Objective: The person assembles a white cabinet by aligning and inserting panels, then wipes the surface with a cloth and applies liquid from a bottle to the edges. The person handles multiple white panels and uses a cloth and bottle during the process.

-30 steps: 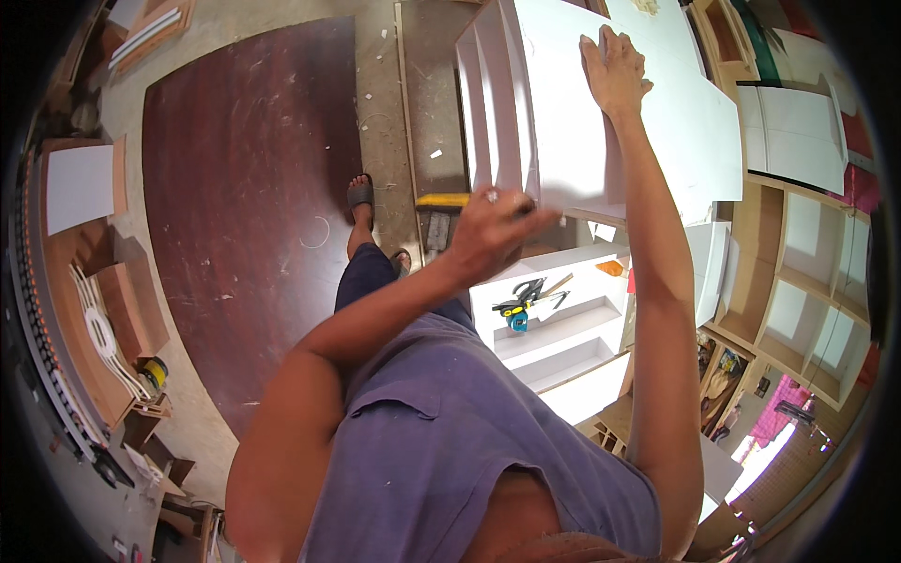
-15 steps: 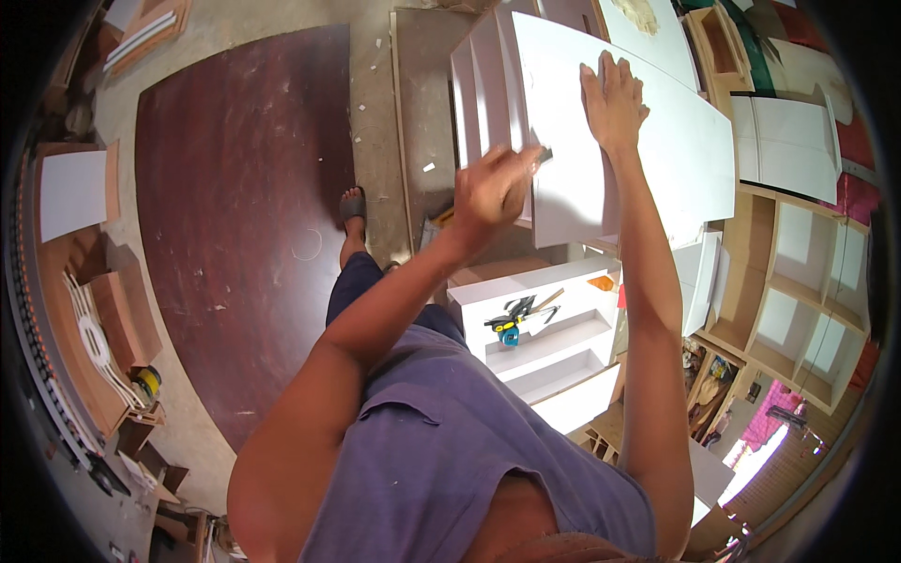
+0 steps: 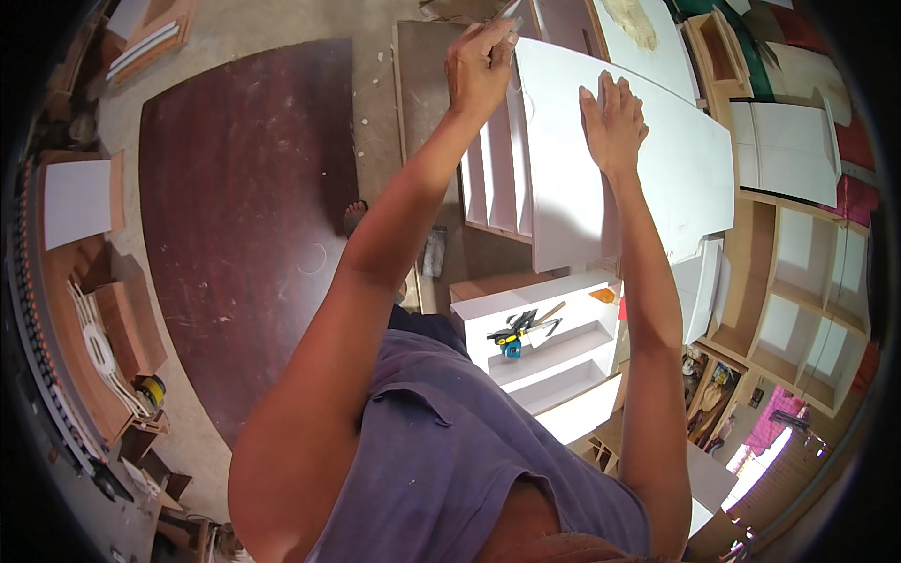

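Note:
A large white panel (image 3: 572,178) lies on top of a white shelved cabinet (image 3: 496,188) in front of me. My left hand (image 3: 481,70) is closed at the panel's far left corner, beside its left edge. Its fingers pinch a small grey flat piece (image 3: 513,30), whose kind I cannot make out. On the panel's face rests my right hand (image 3: 615,127), fingers spread and holding nothing.
A dark reddish-brown board (image 3: 249,225) lies on the left. Nearer me, a white shelf unit (image 3: 563,352) carries several hand tools and a blue tape measure (image 3: 511,348). Wooden shelving (image 3: 798,281) stands on the right.
My left hand has moved away from me along the panel's left edge to its far corner, carrying the small piece. My right hand stays on the panel.

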A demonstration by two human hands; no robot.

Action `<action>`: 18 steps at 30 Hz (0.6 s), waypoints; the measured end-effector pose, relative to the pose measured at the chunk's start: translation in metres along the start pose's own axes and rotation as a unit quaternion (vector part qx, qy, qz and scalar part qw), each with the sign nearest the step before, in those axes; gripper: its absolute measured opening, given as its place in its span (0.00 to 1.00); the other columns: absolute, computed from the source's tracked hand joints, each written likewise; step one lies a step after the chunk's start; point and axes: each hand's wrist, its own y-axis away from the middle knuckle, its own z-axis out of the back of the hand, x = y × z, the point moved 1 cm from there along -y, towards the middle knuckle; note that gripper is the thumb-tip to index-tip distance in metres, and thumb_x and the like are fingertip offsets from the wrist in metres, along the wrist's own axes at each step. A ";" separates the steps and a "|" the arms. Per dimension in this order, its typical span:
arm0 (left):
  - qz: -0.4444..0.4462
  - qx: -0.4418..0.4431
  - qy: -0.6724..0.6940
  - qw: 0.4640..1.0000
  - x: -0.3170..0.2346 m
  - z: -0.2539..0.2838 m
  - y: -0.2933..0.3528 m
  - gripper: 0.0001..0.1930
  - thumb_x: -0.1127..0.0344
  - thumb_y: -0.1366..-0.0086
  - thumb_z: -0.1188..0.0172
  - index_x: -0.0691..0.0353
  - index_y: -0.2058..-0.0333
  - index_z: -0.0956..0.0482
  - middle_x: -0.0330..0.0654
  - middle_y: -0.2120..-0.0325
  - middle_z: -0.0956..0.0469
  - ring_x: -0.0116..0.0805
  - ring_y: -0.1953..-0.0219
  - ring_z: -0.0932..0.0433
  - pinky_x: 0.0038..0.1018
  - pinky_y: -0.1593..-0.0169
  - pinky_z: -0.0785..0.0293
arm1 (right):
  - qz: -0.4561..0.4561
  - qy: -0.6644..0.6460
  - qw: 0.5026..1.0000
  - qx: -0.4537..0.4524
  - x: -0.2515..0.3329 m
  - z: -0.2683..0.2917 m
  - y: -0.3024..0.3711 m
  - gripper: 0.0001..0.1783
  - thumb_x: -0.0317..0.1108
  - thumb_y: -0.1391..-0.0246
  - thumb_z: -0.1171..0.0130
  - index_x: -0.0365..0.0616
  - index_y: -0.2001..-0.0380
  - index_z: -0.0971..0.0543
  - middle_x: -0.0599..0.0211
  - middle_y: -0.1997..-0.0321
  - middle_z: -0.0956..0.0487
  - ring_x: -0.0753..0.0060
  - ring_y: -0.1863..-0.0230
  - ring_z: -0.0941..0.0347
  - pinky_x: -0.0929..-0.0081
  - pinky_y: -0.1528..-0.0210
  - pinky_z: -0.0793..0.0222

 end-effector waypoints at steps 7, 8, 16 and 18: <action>-0.077 0.084 -0.039 0.993 -0.041 0.036 0.075 0.16 0.76 0.43 0.38 0.53 0.56 0.15 0.42 0.76 0.27 0.42 0.74 0.24 0.34 0.70 0.29 | 0.011 -0.017 1.000 -0.021 -0.006 -0.007 -0.004 0.37 0.66 0.39 0.55 0.56 0.34 0.34 0.57 0.30 0.38 0.42 0.30 0.45 0.28 0.36 0.54; -0.070 0.112 -0.048 0.990 -0.051 0.044 0.095 0.17 0.77 0.44 0.38 0.51 0.56 0.15 0.42 0.75 0.26 0.40 0.74 0.24 0.35 0.70 0.29 | 0.009 -0.021 0.999 -0.025 -0.007 -0.009 -0.004 0.38 0.66 0.40 0.54 0.56 0.35 0.33 0.58 0.30 0.38 0.42 0.30 0.45 0.28 0.36 0.54; -0.142 0.254 -0.008 0.957 -0.127 0.101 0.237 0.20 0.77 0.45 0.37 0.50 0.54 0.16 0.38 0.75 0.29 0.33 0.74 0.25 0.29 0.69 0.30 | 0.007 -0.037 0.998 -0.045 -0.011 -0.014 -0.004 0.40 0.67 0.42 0.55 0.55 0.34 0.33 0.58 0.29 0.37 0.45 0.28 0.46 0.29 0.34 0.55; -0.082 0.229 -0.019 0.970 -0.124 0.100 0.229 0.20 0.77 0.45 0.37 0.50 0.53 0.17 0.37 0.75 0.28 0.33 0.74 0.25 0.29 0.70 0.30 | 0.000 -0.042 0.999 -0.028 -0.006 -0.008 -0.005 0.39 0.67 0.41 0.55 0.55 0.34 0.33 0.58 0.29 0.37 0.46 0.28 0.46 0.29 0.34 0.54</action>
